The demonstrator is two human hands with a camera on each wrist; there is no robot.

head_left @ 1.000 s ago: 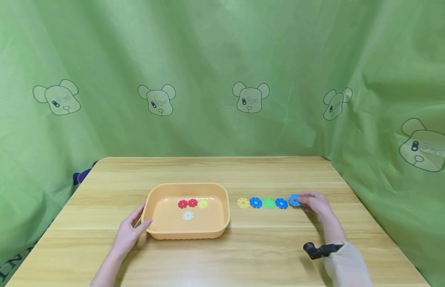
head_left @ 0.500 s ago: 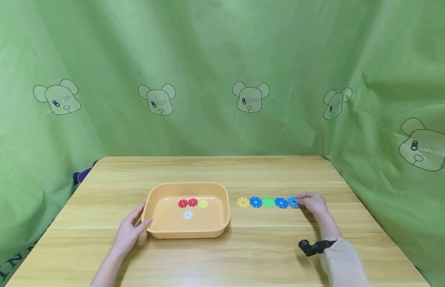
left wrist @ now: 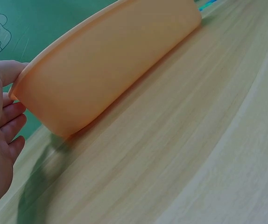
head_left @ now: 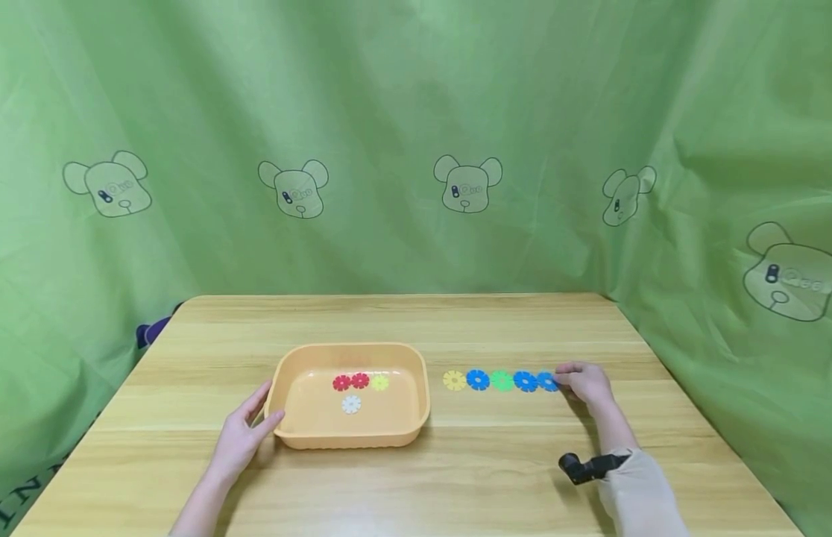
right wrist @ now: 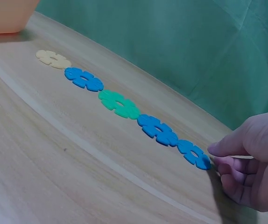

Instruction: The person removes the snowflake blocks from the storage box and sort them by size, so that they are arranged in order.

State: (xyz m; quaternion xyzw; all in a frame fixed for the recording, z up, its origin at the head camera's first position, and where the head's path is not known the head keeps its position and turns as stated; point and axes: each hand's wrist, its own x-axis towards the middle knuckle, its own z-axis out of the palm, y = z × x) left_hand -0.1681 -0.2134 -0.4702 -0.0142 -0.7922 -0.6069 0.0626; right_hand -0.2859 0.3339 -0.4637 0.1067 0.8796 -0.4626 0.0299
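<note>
My left hand (head_left: 240, 434) grips the left side of an orange plastic tray (head_left: 349, 440), with the thumb over its rim; the left wrist view shows the hand (left wrist: 1, 121) at the tray's corner (left wrist: 78, 93). Right of the tray, flat snowflake discs lie in a row: a yellow disc (head_left: 455, 380), a blue disc (head_left: 478, 380), a green disc (head_left: 502, 381), another blue disc (head_left: 525, 382) and the end blue disc (head_left: 548, 382). My right hand (head_left: 588, 384) is at this last disc's right edge, thumb and fingertips slightly apart beside it (right wrist: 193, 154).
Inside the tray lie two red discs (head_left: 341, 382), a lime-yellow disc (head_left: 379, 382) and a white disc (head_left: 351, 404). The wooden table (head_left: 456, 485) ends at a green curtain (head_left: 389, 246) behind. A black wrist mount (head_left: 590, 468) sits on my right sleeve.
My right hand has moved left and set the last blue disc down against the row's right end; its fingers have come off it. The left hand and tray have stayed put.
</note>
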